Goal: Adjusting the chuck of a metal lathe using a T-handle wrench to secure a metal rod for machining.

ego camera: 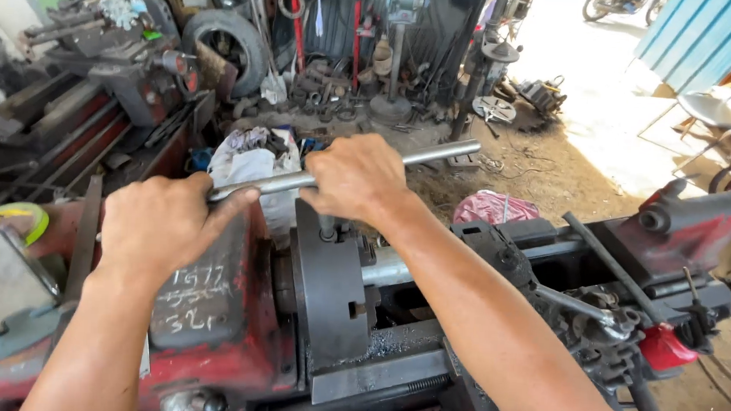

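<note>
Both my hands grip a long grey steel bar (442, 152) that lies crosswise above a lathe chuck (329, 286). My left hand (167, 221) is closed around the bar's near left end, over the red headstock (205, 305). My right hand (354, 179) clasps the bar's middle, just above the dark round chuck, where a short stem drops from the bar into the chuck's rim. The bar's far end sticks out to the right, free. A grey round workpiece (387, 268) runs out of the chuck to the right.
The red lathe's carriage and tool post (503, 244) and tailstock (693, 220) stand to the right. A white rag bundle (248, 159) and a pink bag (493, 207) lie behind. Tyres, scrap parts and another machine (125, 63) crowd the dirt floor at the back.
</note>
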